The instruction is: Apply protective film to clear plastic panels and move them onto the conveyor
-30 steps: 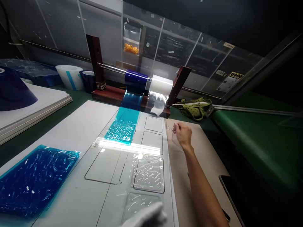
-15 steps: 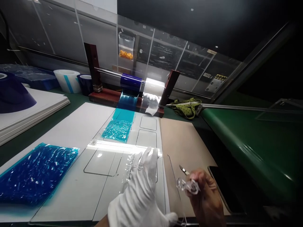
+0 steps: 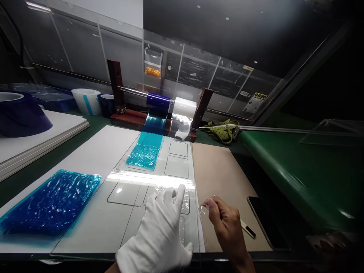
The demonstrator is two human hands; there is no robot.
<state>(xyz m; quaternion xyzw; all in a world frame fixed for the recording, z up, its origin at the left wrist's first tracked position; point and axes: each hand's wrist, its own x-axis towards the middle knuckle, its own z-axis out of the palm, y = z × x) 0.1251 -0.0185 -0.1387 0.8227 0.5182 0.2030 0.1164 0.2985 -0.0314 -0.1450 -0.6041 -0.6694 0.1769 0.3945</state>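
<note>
Dark-green tabletop (image 3: pixel 98 120) carries a white, black-outlined board (image 3: pixel 99 227); over crinkled clear film (image 3: pixel 185 204) there, the white-gloved left hand (image 3: pixel 159 227) spreads its grip; the bare right hand (image 3: pixel 227 223) pinches a thin transparent strip (image 3: pixel 203 207).

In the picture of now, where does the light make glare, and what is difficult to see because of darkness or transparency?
Head view: a bright glare band crosses the white board beyond the gloved left hand; head view: small highlights speckle the blue film; head view: the far right falls nearly black; head view: the clear piece at the right hand is faint.
</note>
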